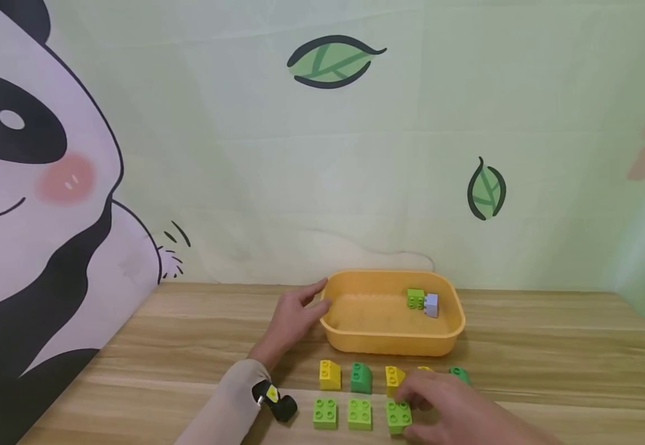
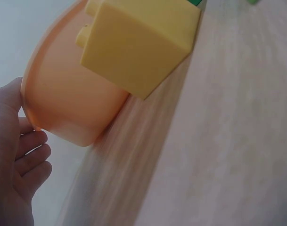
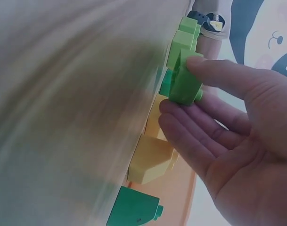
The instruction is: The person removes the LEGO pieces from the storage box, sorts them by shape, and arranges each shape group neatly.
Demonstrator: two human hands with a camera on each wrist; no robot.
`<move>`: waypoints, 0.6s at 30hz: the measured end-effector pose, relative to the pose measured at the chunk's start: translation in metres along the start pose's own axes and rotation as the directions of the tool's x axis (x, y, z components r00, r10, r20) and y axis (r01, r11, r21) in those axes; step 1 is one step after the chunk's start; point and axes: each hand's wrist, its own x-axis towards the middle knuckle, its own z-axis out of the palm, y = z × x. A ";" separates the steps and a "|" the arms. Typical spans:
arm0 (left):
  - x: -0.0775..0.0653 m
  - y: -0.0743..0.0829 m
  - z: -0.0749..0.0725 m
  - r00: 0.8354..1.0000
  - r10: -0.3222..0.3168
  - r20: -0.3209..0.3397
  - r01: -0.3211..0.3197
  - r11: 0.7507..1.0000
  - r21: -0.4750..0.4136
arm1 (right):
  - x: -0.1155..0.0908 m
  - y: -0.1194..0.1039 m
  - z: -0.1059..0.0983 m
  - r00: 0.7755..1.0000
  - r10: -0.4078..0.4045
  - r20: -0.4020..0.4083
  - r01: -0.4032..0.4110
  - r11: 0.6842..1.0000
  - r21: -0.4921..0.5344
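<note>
My left hand (image 1: 295, 318) holds the left end of a yellow-orange plastic tub (image 1: 389, 343), with its digits at the rim. In the right wrist view, my right hand (image 3: 237, 113) pinches a light green toy building brick (image 3: 184, 81) between thumb and fingers, tilted and lifted off the wood. Two more light green bricks, one on the left (image 1: 324, 414) and one beside it (image 1: 359, 414), stand in the same front row. Behind them a yellow sloped brick (image 1: 330, 375) and a green curved brick (image 1: 361, 377) lead a second row, partly covered by my right hand.
Inside the tub, at its right end, lie a light green brick (image 1: 415, 299) and a pale lilac brick (image 1: 431, 305). Another green brick (image 1: 459, 374) shows past my right hand. The wooden tabletop (image 1: 550, 346) meets a panda-printed backdrop (image 1: 244, 185) behind the tub.
</note>
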 end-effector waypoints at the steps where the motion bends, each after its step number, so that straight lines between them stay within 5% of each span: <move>1: 0.000 0.000 0.000 1.000 0.000 -0.001 0.000 1.000 0.001 | 0.000 0.000 0.000 1.000 0.012 0.000 -0.012 1.000 0.006; 18: 0.001 -0.001 0.001 1.000 -0.005 -0.009 0.005 1.000 0.013 | 0.005 -0.001 0.003 0.997 0.077 0.011 -0.078 0.997 0.029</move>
